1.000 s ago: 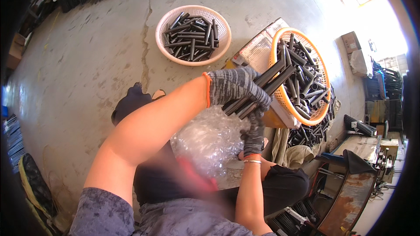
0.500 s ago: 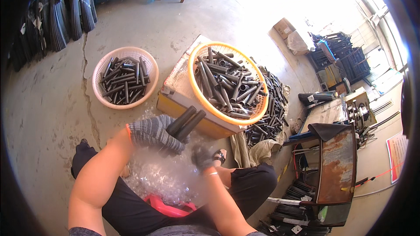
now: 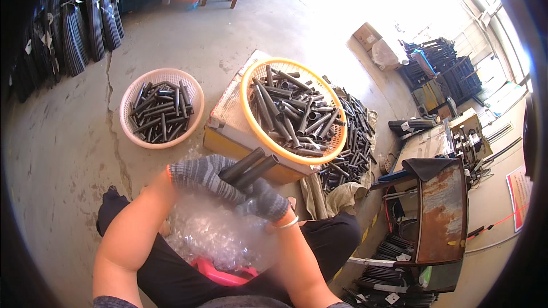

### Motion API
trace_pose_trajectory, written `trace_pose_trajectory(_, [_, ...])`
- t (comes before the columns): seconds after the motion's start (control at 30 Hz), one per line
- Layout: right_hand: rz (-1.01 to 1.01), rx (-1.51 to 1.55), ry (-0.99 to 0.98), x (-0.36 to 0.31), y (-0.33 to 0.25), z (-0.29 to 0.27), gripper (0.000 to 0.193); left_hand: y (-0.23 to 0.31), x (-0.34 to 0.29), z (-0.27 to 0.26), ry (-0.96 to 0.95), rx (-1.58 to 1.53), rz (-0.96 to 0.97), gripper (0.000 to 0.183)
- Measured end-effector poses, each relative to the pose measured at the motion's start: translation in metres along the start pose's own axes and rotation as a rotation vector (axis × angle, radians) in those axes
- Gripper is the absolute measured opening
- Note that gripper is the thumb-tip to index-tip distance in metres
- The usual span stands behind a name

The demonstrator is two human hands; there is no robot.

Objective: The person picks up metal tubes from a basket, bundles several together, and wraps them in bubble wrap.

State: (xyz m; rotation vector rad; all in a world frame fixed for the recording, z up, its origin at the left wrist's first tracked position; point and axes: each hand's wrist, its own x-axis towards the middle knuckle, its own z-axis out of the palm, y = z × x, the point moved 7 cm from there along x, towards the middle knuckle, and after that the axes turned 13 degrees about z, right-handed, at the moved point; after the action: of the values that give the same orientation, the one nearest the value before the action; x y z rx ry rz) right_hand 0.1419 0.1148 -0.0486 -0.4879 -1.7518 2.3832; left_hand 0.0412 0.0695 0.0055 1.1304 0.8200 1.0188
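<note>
My left hand (image 3: 208,178), in a grey striped knitted glove, is closed around two black tubes (image 3: 251,169). Their hollow ends point up and to the right. My right hand (image 3: 267,199), gloved the same way, meets the left one at the tubes' lower side. Its fingers are curled, but a blur hides what they hold. Below both hands, between my legs, lies crumpled clear plastic (image 3: 208,234) with a pink rim or handle (image 3: 224,274) at its near side. Just beyond the hands, a yellow-orange basket (image 3: 249,115) full of black tubes stands on a box (image 3: 228,100).
A pale pink basket (image 3: 127,111) of black tubes sits on the floor at left. Loose tubes (image 3: 355,137) are heaped on sacking (image 3: 342,197) to the right. Farther right stands a rusty-panelled bench (image 3: 439,217). Bundled black strips (image 3: 74,28) hang at far left.
My right hand has come up and left from beside my foot to meet the left hand. The two tubes have tilted further to the right and sit slightly lower.
</note>
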Motion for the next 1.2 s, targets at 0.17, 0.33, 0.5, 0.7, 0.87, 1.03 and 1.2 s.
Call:
trace_pose_trajectory(0.17, [-0.185,-1.014,0.456,-0.017,0.060,-0.061,0.028,-0.013,-0.004,-0.007,-0.089,0.167,-0.028,0.030])
trace_pose_trajectory(0.33, [0.367,-0.450,0.589,-0.020,0.158,-0.123,0.025,-0.044,-0.016,-0.008,-0.192,0.419,-0.106,0.029])
trace_pose_trajectory(0.5, [1.068,-1.145,0.768,-0.119,0.299,-0.226,0.038,-0.018,-0.005,0.001,-0.156,0.334,-0.035,0.030])
trace_pose_trajectory(0.7, [0.289,-0.011,0.376,-0.010,0.127,-0.085,0.076,-0.022,-0.021,-0.023,-0.037,0.419,-0.166,0.029])
trace_pose_trajectory(0.87, [0.151,0.237,-0.001,0.012,0.021,0.006,0.051,0.006,-0.006,-0.006,-0.100,0.394,0.083,0.027])
trace_pose_trajectory(1.03, [0.196,0.063,0.166,0.000,0.045,-0.030,0.026,-0.007,-0.010,-0.019,-0.082,0.467,0.174,0.027])
trace_pose_trajectory(1.2, [0.097,-0.479,0.458,-0.003,0.088,-0.070,0.022,-0.037,-0.007,-0.018,-0.075,0.356,0.039,0.031])
